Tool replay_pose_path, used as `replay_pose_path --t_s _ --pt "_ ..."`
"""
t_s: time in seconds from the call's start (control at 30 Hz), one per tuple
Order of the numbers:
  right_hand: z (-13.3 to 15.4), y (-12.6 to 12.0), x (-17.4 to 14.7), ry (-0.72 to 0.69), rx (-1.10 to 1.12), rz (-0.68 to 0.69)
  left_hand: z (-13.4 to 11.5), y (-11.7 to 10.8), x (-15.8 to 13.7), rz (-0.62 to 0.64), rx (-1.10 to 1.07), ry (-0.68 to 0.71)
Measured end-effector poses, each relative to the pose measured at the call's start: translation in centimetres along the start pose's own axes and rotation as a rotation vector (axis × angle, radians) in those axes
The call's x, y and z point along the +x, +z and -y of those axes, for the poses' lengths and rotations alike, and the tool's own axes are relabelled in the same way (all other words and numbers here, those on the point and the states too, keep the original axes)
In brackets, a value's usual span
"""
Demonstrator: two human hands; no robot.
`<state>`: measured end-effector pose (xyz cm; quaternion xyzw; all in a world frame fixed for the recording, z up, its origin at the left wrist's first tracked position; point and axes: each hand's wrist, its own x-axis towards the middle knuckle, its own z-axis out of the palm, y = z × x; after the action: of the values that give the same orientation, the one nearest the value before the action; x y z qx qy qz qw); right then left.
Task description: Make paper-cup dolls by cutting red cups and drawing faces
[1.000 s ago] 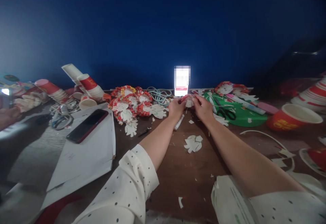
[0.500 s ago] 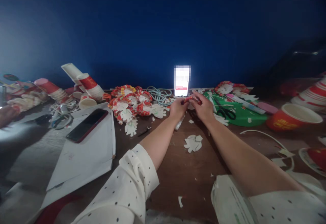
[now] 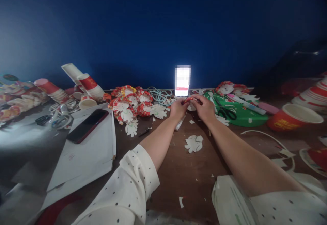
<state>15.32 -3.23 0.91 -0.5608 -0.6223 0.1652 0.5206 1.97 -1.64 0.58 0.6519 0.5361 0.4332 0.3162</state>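
Red-and-white piece (image 3: pixel 189 100), paper by the look of it, just right of mid-frame, pinched in curled fingertips of left hand (image 3: pixel 178 109) and right hand (image 3: pixel 205 108), probably to steady something so tiny. Lit phone (image 3: pixel 182 82) propped behind, likely for easy viewing.

The brown counter (image 3: pixel 178 177) carries a white paper cutout (image 3: pixel 193 144), with a white tube (image 3: pixel 180 124) beyond it. Left of the cutout, a slim black tool (image 3: pixel 144 132) lies near red-and-white paper crafts (image 3: pixel 124 105); farther left is a white board (image 3: pixel 84 163). Right of the cutout lies a green sheet (image 3: pixel 251 119), then a red cup (image 3: pixel 286 121). A paper scrap (image 3: pixel 181 202) lies nearer than the cutout.
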Motion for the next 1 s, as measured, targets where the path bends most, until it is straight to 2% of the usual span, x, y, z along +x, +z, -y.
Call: replay_pose_path --t_s 0.23,0.37,0.47,0.53,0.73,0.87,1.0 --pt "0.6 0.2 -0.2 0.105 0.004 0.057 0.0 -0.8 0.4 -0.141 0.018 -0.085" --pt "0.4 0.4 -0.2 0.125 -0.032 0.083 -0.1 -1.0 0.5 -0.17 0.013 -0.111" --pt "0.1 0.4 0.0 0.128 -0.052 0.053 -0.3 -0.7 0.4 -0.141 -0.024 -0.101" --pt "-0.2 0.4 0.2 0.182 -0.004 0.023 -0.3 -0.4 0.4 -0.099 -0.097 -0.09" --pt "-0.9 0.5 0.7 0.341 0.299 -0.07 0.7 0.5 0.8 0.027 -0.4 -0.097" --pt "-0.8 0.6 0.6 0.324 0.367 -0.07 1.0 0.5 0.9 0.055 -0.458 -0.109" --pt "-0.7 0.6 0.4 0.298 0.343 -0.011 0.7 0.4 0.9 0.086 -0.605 -0.138"
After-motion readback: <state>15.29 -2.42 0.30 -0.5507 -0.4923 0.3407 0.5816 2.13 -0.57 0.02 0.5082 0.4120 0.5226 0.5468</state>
